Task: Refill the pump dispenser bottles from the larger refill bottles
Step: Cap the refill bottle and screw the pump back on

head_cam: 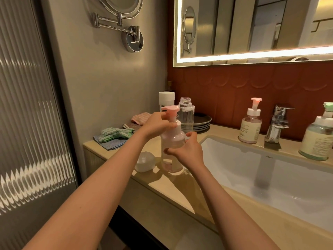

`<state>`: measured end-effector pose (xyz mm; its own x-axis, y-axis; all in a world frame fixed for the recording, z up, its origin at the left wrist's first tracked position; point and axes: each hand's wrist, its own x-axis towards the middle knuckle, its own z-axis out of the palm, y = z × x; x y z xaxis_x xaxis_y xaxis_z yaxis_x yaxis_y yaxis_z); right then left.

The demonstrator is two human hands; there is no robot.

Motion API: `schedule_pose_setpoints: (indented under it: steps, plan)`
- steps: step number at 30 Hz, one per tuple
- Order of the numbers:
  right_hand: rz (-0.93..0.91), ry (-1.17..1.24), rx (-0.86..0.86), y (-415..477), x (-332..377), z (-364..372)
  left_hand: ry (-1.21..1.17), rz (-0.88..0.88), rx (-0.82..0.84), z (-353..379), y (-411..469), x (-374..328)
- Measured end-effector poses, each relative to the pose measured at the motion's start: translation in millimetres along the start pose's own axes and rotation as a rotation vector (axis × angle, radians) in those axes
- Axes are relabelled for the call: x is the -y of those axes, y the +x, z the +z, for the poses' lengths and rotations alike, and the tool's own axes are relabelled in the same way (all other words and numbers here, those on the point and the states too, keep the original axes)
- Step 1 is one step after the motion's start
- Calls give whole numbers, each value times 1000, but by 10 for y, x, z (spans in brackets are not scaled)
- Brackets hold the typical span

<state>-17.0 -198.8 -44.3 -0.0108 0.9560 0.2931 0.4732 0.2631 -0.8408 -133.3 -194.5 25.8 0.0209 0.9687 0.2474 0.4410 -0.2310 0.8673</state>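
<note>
A clear pump dispenser bottle (172, 154) with a pink pump head (170, 109) stands on the beige counter (156, 179) left of the sink. My left hand (156, 123) grips the white pump collar at its neck. My right hand (187, 151) holds the bottle's body from the right. Behind it stand an uncapped clear refill bottle (186, 114), holding a little liquid with foam, and a tall clear bottle with a white cap (166, 100). A translucent cap (145, 161) lies on the counter to the left of the dispenser.
A white sink (270, 170) with a chrome faucet (277, 123) fills the right. A pink-pump bottle (251, 123) and a green-pump bottle (318, 138) stand at its back rim. Folded cloths (115, 136) and stacked grey plates (202, 121) sit at the counter's back left.
</note>
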Motion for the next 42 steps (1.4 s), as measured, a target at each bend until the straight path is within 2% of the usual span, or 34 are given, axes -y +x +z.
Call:
schedule_pose_setpoints:
  steps: [9,16,22,27,34,42]
  plan:
    - [4,10,-2,1,-16,7,-49,-3,-45,107,28,10]
    - [3,6,-15,-7,-27,20,46,-4,-40,27,-4,-80]
    - [5,1,-20,-8,-16,12,-95,-35,-23,104,19,-96]
    - [11,9,-7,-16,-4,-1,-86,38,-51,116,23,-5]
    - [-1,13,-5,-10,-34,4,-10,18,-32,-81,-9,57]
    - [1,6,-24,-16,-29,17,49,17,75,-156,-58,-68]
